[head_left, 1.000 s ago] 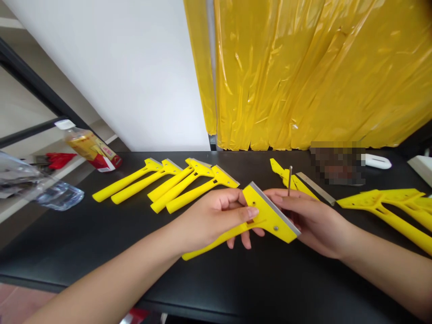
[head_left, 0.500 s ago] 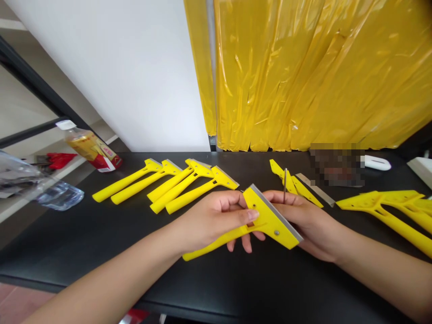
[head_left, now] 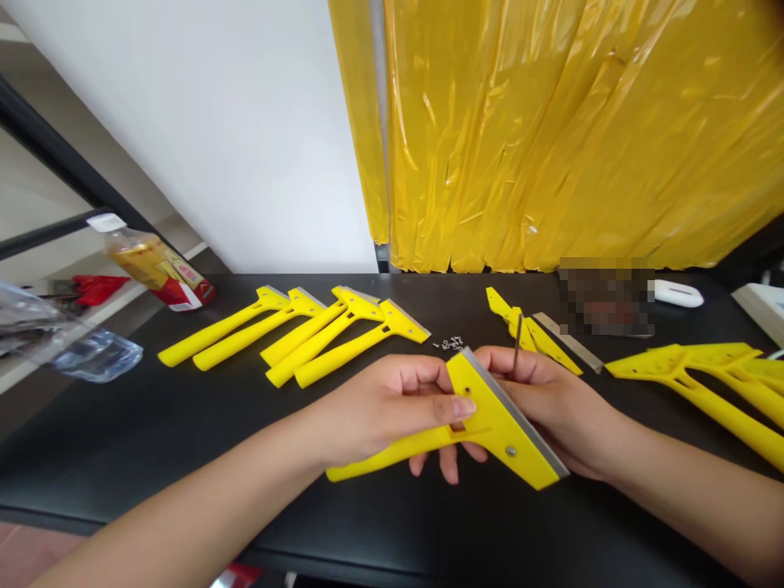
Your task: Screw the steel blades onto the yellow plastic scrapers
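Note:
My left hand (head_left: pixel 392 408) is closed around a yellow scraper (head_left: pixel 505 437), thumb flat on its wide head. A metal blade edge runs along the head's upper right side. One screw shows in the lower hole; the upper hole looks dark. Behind the blade is my right hand (head_left: pixel 551 400), its fingers curled and partly hidden by the scraper. A thin metal rod (head_left: pixel 518 333) sticks up out of these fingers; its lower end cannot be seen. Just beyond the scraper's head lie several small screws (head_left: pixel 452 343) on the black table (head_left: pixel 367 523).
Several blade-fitted yellow scrapers (head_left: pixel 361 339) lie at left. Yellow head plates (head_left: pixel 539 339) and a loose metal blade (head_left: pixel 569 343) lie behind my right hand. More yellow handles (head_left: pixel 704 376) are at right. A drink bottle (head_left: pixel 153 261) and a clear plastic bag (head_left: pixel 98 351) are far left.
The scraper's head has come slightly lower and nearer, with both hands shifted along with it. The small screws behind it now show. The camera view has shifted a little.

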Demonstrator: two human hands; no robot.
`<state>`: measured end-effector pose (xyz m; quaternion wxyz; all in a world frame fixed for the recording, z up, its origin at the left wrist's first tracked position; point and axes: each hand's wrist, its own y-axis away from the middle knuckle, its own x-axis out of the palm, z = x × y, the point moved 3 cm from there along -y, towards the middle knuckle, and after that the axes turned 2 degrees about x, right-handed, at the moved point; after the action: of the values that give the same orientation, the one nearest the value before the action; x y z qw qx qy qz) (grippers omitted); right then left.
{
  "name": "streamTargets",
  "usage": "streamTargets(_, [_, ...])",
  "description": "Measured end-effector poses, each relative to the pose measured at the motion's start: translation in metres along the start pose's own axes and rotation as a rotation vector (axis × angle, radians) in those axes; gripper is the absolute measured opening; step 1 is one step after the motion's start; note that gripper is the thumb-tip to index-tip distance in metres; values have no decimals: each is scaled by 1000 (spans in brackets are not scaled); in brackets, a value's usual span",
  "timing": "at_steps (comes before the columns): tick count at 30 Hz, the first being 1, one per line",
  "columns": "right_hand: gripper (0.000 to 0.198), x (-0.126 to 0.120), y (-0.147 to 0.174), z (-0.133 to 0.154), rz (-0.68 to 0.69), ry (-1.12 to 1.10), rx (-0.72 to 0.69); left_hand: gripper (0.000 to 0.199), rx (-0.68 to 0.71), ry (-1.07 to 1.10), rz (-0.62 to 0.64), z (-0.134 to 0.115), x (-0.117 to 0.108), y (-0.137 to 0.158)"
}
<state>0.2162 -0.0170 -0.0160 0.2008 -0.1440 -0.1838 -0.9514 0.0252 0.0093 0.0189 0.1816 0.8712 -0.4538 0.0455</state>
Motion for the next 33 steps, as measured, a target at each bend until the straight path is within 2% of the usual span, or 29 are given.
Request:
streamTargets(12, [49, -2, -1, -2, -11, 26, 2, 35, -14, 29, 31, 5, -4, -2])
streamTargets(22, [41, -6, 0, 6, -92, 30, -54, 29, 50, -40, -83, -1, -8, -3])
streamTargets(28, [44, -6, 1, 8, -106, 68, -90, 32, 73, -72, -113, 0, -11, -5])
streamTargets(33, [44, -7, 0, 7, -87, 55, -62, 32, 53, -102, -101, 0, -11, -5])
